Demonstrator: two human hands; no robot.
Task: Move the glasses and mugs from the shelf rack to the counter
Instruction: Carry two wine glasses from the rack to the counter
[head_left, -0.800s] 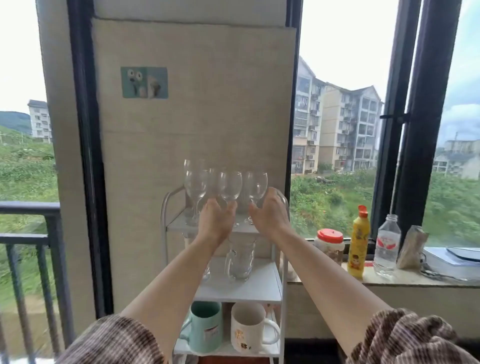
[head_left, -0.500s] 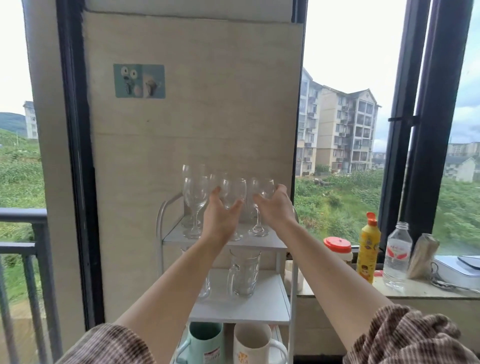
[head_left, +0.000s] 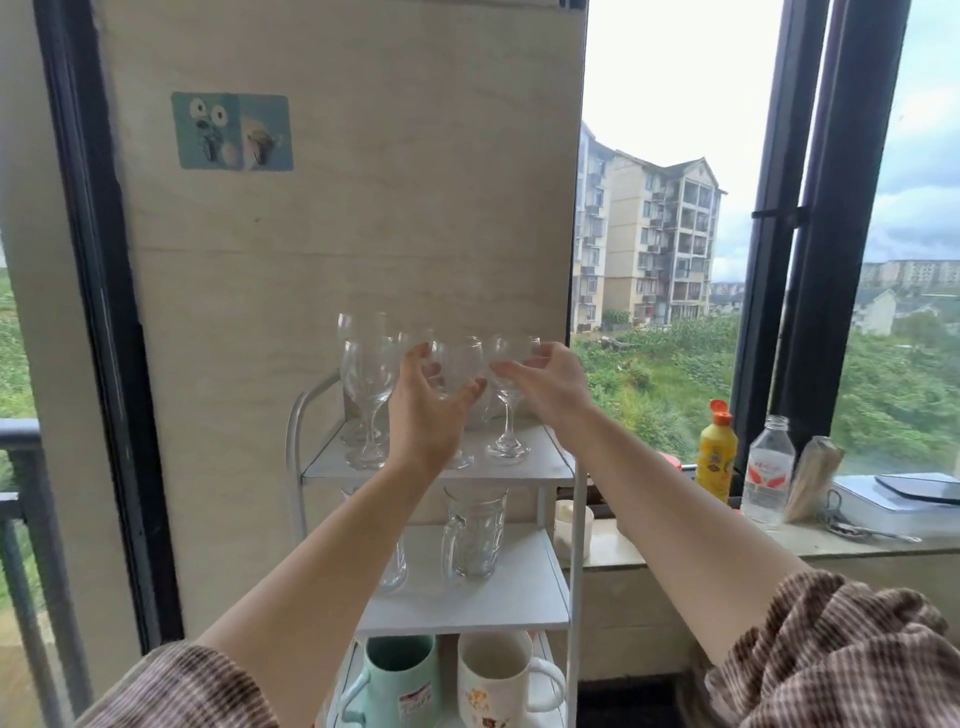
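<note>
A white three-tier shelf rack (head_left: 519, 470) stands against the wall panel. Several clear wine glasses stand on its top tier. My left hand (head_left: 423, 415) curls around the bowl of the middle wine glass (head_left: 460, 364). My right hand (head_left: 550, 387) wraps the bowl of the right wine glass (head_left: 511, 364); both glasses' feet rest on the shelf. Another tall wine glass (head_left: 366, 374) stands free at the left. A glass mug (head_left: 475, 535) sits on the middle tier, a second partly behind my left arm. A mint mug (head_left: 400, 680) and a white mug (head_left: 496, 680) occupy the bottom tier.
The stone counter (head_left: 675, 551) runs right of the rack under the window. On it stand a small white cup (head_left: 571, 525), a yellow bottle (head_left: 717, 452), a water bottle (head_left: 769, 473), a wrapped bundle (head_left: 813, 475), keys (head_left: 857, 530) and a white box (head_left: 898, 506).
Both hands rose from the level of the glass stems to the bowls and closed around two wine glasses. The view has moved closer to the rack.
</note>
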